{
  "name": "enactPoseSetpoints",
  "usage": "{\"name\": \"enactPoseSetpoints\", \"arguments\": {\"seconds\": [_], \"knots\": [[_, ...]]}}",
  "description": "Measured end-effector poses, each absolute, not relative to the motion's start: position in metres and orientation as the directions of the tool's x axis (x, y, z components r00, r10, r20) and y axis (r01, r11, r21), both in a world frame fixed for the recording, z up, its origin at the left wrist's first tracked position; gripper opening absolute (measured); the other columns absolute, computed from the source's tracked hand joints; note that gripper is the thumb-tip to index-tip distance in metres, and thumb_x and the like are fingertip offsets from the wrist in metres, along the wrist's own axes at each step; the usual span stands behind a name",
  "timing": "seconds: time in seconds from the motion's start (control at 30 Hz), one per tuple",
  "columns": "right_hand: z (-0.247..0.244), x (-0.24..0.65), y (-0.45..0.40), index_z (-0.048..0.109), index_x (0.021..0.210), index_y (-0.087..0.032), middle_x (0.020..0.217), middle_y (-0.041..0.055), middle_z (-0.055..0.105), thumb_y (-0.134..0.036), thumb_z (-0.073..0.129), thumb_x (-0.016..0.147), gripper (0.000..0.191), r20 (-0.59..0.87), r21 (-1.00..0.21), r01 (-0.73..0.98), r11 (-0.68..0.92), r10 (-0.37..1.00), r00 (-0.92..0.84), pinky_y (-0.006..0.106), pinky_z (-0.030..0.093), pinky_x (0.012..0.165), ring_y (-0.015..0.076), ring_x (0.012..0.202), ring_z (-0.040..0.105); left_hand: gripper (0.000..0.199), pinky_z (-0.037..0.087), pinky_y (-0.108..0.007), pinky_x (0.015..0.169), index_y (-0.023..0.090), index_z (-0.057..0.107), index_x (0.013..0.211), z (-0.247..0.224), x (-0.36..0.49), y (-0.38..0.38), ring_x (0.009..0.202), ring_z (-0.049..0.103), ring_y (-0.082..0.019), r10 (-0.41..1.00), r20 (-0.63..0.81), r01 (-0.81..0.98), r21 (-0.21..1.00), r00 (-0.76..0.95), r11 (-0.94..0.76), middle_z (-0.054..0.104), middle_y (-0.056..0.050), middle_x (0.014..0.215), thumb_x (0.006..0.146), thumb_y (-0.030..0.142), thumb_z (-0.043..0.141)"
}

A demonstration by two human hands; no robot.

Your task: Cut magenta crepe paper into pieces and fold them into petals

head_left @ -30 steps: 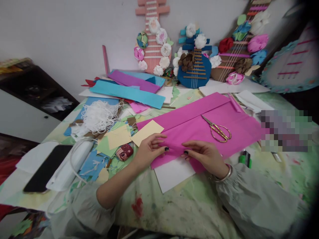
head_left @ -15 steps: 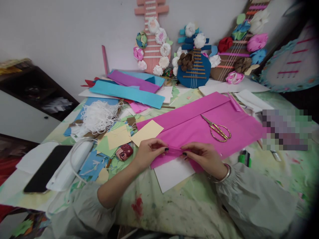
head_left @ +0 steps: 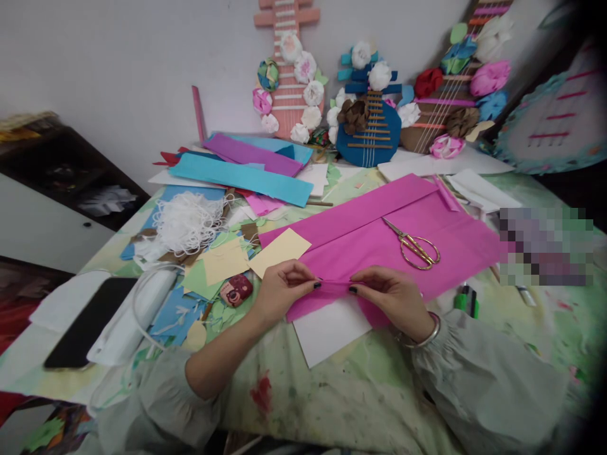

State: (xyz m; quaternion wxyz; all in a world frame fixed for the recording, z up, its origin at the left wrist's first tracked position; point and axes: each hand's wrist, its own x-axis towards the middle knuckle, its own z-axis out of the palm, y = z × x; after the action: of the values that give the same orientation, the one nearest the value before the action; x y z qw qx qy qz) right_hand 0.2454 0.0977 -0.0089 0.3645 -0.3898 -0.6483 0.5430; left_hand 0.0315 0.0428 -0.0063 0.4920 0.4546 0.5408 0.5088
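Note:
Both my hands pinch a narrow strip of pink paper (head_left: pixel 334 284) between thumb and fingertips, low over the table. My left hand (head_left: pixel 279 291) has its left end, and my right hand (head_left: pixel 396 300) grips the right end, so the strip lies stretched between them. Beneath it spreads a large pink paper sheet (head_left: pixel 467 249), partly folded along its far side. Gold-handled scissors (head_left: pixel 403 239) rest on this sheet, closed, blades pointing away to the left. A white sheet (head_left: pixel 325 338) sticks out from under the pink paper near me. Whether the strip is rolled or folded I cannot tell.
Left of my hands lie cream cards (head_left: pixel 279 253), a dark red case (head_left: pixel 237 291), tangled white cord (head_left: pixel 190 221), a phone (head_left: pixel 90 322) and a white power strip (head_left: pixel 133 316). Green-capped markers (head_left: pixel 466 300) lie right. Paper-flowered instrument models (head_left: pixel 370 139) lean against the wall.
My right hand has shifted slightly right, and its fingertips stand a little farther from my left hand's along the pink strip. The scissors and sheets stay put.

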Motion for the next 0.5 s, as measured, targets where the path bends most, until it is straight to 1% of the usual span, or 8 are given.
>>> {"name": "enactPoseSetpoints", "arguments": {"seconds": [0.1, 0.23, 0.4, 0.5], "knots": [[-0.009, 0.245, 0.099, 0.068, 0.085, -0.019, 0.082, 0.0054, 0.072, -0.031, 0.074, 0.068, 0.022, 0.071, -0.983, 0.120, 0.138, 0.894, -0.441, 0.031, 0.058, 0.073, 0.0185, 0.076, 0.068, 0.021, 0.053, -0.021, 0.067, 0.013, 0.061, 0.074, -0.005, 0.033, 0.041, 0.068, 0.068, -0.014, 0.994, -0.051, 0.031, 0.998, -0.094, 0.054, 0.071, -0.004, 0.072, 0.067, 0.025, 0.077], [-0.005, 0.244, 0.096, 0.069, 0.094, -0.020, 0.089, 0.0056, 0.073, -0.030, 0.074, 0.069, 0.027, 0.110, -0.957, 0.169, 0.234, 0.838, -0.534, 0.032, 0.058, 0.076, 0.0195, 0.081, 0.068, 0.017, 0.055, -0.024, 0.071, 0.014, 0.062, 0.075, -0.003, 0.037, 0.037, 0.073, 0.069, -0.016, 0.998, -0.038, 0.106, 0.993, -0.045, 0.042, 0.072, -0.005, 0.076, 0.070, 0.026, 0.074], [-0.003, 0.242, 0.091, 0.071, 0.092, -0.020, 0.087, 0.0054, 0.073, -0.030, 0.070, 0.074, 0.021, 0.108, -0.932, 0.211, 0.294, 0.782, -0.613, 0.030, 0.056, 0.074, 0.0187, 0.079, 0.068, 0.011, 0.056, -0.026, 0.074, 0.015, 0.065, 0.075, -0.001, 0.043, 0.033, 0.074, 0.069, -0.017, 1.000, 0.015, 0.193, 0.981, 0.018, -0.018, 0.072, -0.004, 0.078, 0.072, 0.024, 0.072], [-0.005, 0.242, 0.090, 0.072, 0.087, -0.020, 0.082, 0.0037, 0.074, -0.029, 0.067, 0.076, 0.014, 0.103, -0.919, 0.231, 0.318, 0.762, -0.639, 0.028, 0.054, 0.069, 0.0172, 0.073, 0.068, 0.008, 0.057, -0.026, 0.074, 0.016, 0.066, 0.077, -0.002, 0.044, 0.032, 0.074, 0.069, -0.016, 0.997, 0.054, 0.219, 0.974, 0.055, -0.065, 0.072, -0.003, 0.078, 0.073, 0.021, 0.071]]}}
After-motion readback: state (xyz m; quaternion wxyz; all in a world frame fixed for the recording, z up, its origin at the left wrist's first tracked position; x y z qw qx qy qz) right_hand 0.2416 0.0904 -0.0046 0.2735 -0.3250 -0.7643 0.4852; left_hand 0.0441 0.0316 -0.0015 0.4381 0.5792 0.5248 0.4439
